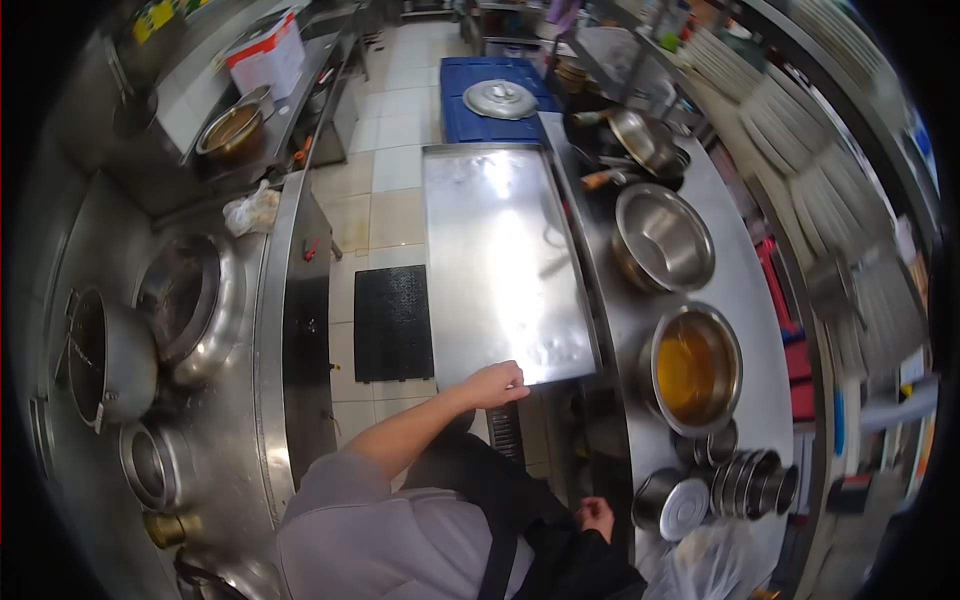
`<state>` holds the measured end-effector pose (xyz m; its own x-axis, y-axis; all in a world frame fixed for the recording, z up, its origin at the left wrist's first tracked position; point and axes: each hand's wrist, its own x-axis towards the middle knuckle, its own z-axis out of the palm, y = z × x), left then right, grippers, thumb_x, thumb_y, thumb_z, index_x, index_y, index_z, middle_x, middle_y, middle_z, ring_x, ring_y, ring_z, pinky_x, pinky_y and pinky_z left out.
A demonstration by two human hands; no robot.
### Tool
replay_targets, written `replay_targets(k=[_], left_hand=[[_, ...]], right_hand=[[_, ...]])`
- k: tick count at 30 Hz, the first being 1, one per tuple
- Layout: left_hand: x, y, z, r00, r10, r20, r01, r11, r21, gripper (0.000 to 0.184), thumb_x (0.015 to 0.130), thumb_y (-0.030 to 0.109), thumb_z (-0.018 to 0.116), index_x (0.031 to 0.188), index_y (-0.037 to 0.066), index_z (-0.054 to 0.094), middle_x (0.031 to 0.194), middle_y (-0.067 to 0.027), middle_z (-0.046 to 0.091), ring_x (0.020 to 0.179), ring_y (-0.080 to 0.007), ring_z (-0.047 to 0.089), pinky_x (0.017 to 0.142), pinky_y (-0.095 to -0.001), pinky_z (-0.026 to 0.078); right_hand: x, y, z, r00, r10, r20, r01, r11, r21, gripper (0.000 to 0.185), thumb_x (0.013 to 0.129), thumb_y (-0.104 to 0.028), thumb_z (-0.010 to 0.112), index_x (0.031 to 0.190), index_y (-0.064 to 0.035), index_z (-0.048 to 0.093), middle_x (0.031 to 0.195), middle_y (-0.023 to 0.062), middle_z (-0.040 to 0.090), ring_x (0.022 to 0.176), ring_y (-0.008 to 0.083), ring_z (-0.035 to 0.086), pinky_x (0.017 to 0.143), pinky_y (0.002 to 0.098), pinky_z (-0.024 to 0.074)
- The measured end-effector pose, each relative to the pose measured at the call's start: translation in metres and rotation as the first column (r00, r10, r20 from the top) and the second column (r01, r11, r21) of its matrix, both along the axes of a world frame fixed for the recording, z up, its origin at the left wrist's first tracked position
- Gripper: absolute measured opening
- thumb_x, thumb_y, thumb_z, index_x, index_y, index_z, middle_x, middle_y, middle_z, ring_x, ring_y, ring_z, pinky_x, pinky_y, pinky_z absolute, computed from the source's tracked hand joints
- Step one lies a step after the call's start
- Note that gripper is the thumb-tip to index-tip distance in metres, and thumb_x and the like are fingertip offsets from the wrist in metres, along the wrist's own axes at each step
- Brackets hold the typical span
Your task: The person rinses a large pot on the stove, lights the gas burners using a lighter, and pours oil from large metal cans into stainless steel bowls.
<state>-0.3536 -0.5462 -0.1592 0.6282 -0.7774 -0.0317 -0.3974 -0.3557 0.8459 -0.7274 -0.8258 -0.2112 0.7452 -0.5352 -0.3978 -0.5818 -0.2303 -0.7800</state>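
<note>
A long, shallow stainless steel tray (495,260) with raised edges reaches away from me in the middle of the view. My left hand (495,385) is closed on its near edge, the arm bent across in front of my body. Low on my right side, beside the dark apron (470,465), is my right hand (597,518). Its fingers are loosely curled, and I see nothing in them. The counter (615,440) to the right is nearest to that hand, with a lidded metal pot (685,508) on it.
On the right counter stand a bowl of amber liquid (690,370), a steel bowl (665,240) and pans (645,140). Beyond the tray is a blue chest (455,95) with a metal lid (500,98). Large pots (125,370) stand left; a black mat (392,325) lies on the floor.
</note>
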Motion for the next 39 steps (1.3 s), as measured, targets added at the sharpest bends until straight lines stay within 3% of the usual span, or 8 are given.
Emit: replay_targets(k=[6,10,13,15,18,29,35,39], left_hand=[[0.063,0.037,0.015,0.996,0.065,0.065,-0.059,0.994,-0.090,0.012,0.090,0.010,0.058,0.099,0.003,0.062,0.096,-0.0138,0.060,0.087,-0.0329,0.061,0.079,-0.0407,0.050],[0.058,0.076,0.036,0.949,0.299,0.101,-0.281,0.946,-0.164,0.026,0.088,-0.003,0.051,0.112,0.004,0.060,0.105,-0.0154,0.059,0.094,-0.0334,0.063,0.083,-0.0411,0.051],[0.039,0.115,0.042,0.882,0.446,0.150,-0.429,0.893,-0.134,0.026,0.088,-0.002,0.053,0.112,0.005,0.061,0.107,-0.0148,0.060,0.098,-0.0320,0.063,0.086,-0.0399,0.052],[0.032,0.147,0.050,0.884,0.447,0.139,-0.442,0.894,-0.069,0.024,0.089,0.002,0.055,0.111,0.005,0.062,0.107,-0.0136,0.060,0.099,-0.0310,0.064,0.086,-0.0384,0.053],[0.043,0.193,0.032,0.859,0.473,0.194,-0.479,0.878,-0.021,0.022,0.090,0.004,0.055,0.110,0.006,0.064,0.109,-0.0124,0.060,0.097,-0.0305,0.064,0.085,-0.0374,0.053],[0.163,0.405,0.001,0.636,0.764,0.108,-0.764,0.643,-0.045,0.019,0.089,0.004,0.055,0.106,0.006,0.065,0.109,-0.0133,0.061,0.100,-0.0325,0.063,0.088,-0.0391,0.052],[0.257,0.509,0.035,0.557,0.829,0.050,-0.827,0.559,-0.059,0.018,0.090,0.002,0.056,0.105,0.006,0.064,0.103,-0.0126,0.062,0.095,-0.0333,0.063,0.083,-0.0384,0.052],[0.335,0.549,0.061,0.552,0.823,0.133,-0.809,0.567,-0.152,0.014,0.093,0.004,0.055,0.104,0.005,0.063,0.105,-0.0131,0.062,0.098,-0.0341,0.063,0.084,-0.0393,0.052]], right_hand=[[0.091,0.042,0.058,0.980,0.095,-0.176,-0.095,0.995,0.009,0.019,0.089,0.007,0.058,0.103,-0.0046,0.064,0.079,-0.0008,0.061,0.070,0.0081,0.058,0.066,0.0249,0.0480],[0.146,0.037,0.055,0.981,0.191,-0.025,-0.191,0.982,0.014,0.026,0.085,0.010,0.055,0.106,-0.0036,0.062,0.081,-0.0007,0.059,0.073,0.0076,0.056,0.068,0.0246,0.0476],[0.195,0.029,0.029,0.923,0.279,0.266,-0.315,0.943,0.103,0.027,0.084,0.010,0.055,0.107,-0.0025,0.062,0.078,0.0005,0.058,0.070,0.0087,0.056,0.064,0.0244,0.0467],[0.235,0.046,0.054,0.892,0.330,0.308,-0.333,0.942,-0.042,0.029,0.083,0.010,0.057,0.109,-0.0013,0.062,0.086,0.0001,0.059,0.081,0.0097,0.058,0.076,0.0251,0.0484],[0.291,0.085,0.096,0.867,0.300,0.398,-0.369,0.923,0.107,0.024,0.087,0.004,0.064,0.110,-0.0014,0.063,0.089,-0.0005,0.060,0.082,0.0085,0.057,0.076,0.0239,0.0474],[0.498,0.333,0.057,0.708,0.662,0.246,-0.697,0.598,0.396,0.015,0.092,-0.006,0.067,0.106,-0.0010,0.065,0.084,0.0014,0.067,0.080,0.0097,0.063,0.076,0.0248,0.0507],[0.637,0.401,0.076,0.621,0.778,0.096,-0.762,0.572,0.304,0.013,0.090,-0.003,0.066,0.103,-0.0024,0.066,0.084,0.0021,0.065,0.078,0.0122,0.063,0.071,0.0277,0.0515],[0.710,0.385,0.071,0.683,0.722,0.110,-0.717,0.691,-0.093,0.015,0.088,-0.004,0.064,0.102,-0.0014,0.068,0.087,0.0084,0.070,0.080,0.0158,0.066,0.075,0.0310,0.0537]])
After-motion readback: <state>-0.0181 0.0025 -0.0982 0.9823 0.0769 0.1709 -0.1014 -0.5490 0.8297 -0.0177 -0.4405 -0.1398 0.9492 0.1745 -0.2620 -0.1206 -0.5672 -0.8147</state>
